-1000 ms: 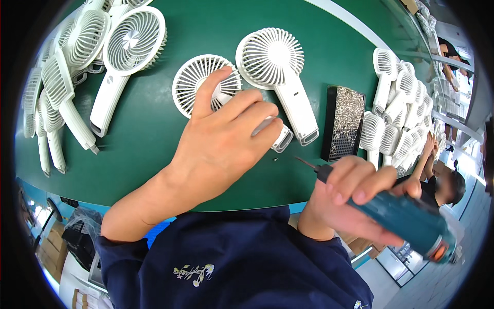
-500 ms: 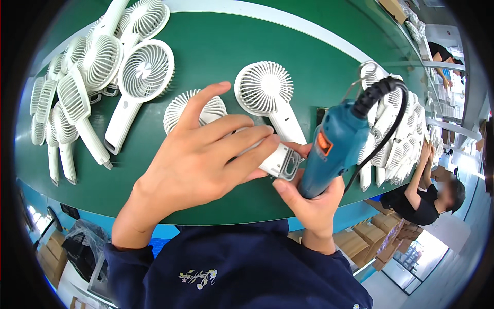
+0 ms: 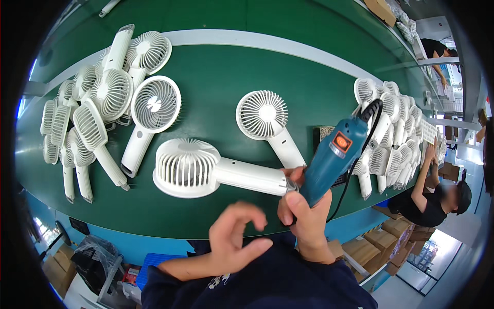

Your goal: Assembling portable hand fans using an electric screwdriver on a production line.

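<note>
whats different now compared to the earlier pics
The left hand has let go of the white plastic round-headed fan and drawn back toward the body. That fan is now side-on, its handle end at the right hand, which still holds the teal cylindrical screwdriver, its cord end swung away from the body. The second white fan beyond stayed put.

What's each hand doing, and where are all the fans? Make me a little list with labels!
Left hand: empty, near the edge of the green table
Right hand: gripping a blue power tool, touching the handle end of a white fan
Middle: second white fan, grille upward
Left side: pile of white fans
Right side: another pile of white fans
Beside that pile: person in black
</note>
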The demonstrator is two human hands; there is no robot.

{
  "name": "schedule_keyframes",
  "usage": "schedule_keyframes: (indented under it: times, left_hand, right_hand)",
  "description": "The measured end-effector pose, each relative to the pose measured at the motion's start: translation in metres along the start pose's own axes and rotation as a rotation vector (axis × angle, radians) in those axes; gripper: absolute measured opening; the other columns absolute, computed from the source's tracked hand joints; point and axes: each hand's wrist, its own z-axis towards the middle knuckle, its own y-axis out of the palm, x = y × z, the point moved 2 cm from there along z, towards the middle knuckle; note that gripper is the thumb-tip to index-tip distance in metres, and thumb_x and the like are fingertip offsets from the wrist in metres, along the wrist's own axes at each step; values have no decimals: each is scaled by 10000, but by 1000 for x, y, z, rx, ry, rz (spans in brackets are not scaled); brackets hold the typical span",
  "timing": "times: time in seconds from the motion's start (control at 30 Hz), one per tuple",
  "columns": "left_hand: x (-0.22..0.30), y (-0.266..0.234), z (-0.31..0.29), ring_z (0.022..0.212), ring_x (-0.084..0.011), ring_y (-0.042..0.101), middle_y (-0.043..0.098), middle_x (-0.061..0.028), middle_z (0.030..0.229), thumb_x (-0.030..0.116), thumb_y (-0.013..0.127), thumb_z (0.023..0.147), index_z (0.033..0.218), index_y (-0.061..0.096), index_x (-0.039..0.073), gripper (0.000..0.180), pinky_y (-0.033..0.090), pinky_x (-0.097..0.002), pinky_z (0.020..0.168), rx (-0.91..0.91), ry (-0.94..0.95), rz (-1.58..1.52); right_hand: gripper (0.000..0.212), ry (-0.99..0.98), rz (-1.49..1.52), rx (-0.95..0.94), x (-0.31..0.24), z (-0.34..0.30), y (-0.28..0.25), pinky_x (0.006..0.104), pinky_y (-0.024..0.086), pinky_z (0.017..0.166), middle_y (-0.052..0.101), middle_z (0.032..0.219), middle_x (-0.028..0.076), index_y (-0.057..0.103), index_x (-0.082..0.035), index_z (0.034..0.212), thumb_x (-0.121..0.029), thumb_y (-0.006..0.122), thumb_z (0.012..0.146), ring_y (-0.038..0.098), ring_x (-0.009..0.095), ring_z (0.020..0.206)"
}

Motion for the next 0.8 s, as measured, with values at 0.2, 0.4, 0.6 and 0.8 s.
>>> schedule_keyframes:
  times: [0.2, 0.4, 0.6, 0.8]
  left_hand:
    - [-2, 1, 47, 1054, -273, 590, 578, -171, 1140, 231, 668, 893, 1239, 436, 10, 472, 397, -441, 1035, 173, -81, -537]
    - [6, -8, 52, 920, -245, 631, 599, -138, 1014, 289, 595, 938, 1201, 448, 12, 409, 425, -432, 1016, 17, -61, -447]
    - [7, -14, 56, 1069, -296, 614, 599, -189, 1152, 200, 557, 955, 1224, 430, -20, 370, 461, -463, 988, 129, -56, -392]
    - [-12, -2, 47, 1140, -324, 584, 590, -209, 1199, 220, 539, 965, 1296, 371, -57, 464, 450, -481, 1005, 32, -132, -335]
  right_hand:
    - [209, 80, 10, -186, 20, -12, -5, 220, 393, 411, 601, 1014, 151, 536, 45, 1007, -52, 656, 866, 518, 85, 502]
    - [327, 100, 124, -326, 30, -24, 8, 196, 382, 438, 580, 837, 79, 485, 48, 1128, -105, 644, 887, 502, 67, 517]
    - [317, 49, 104, -209, 41, -25, 6, 190, 394, 445, 569, 814, 68, 483, 48, 1107, -71, 649, 865, 511, 59, 519]
    - [270, -15, 61, -45, 45, -26, 6, 205, 420, 445, 575, 799, 46, 518, 35, 1069, 15, 652, 836, 525, 69, 529]
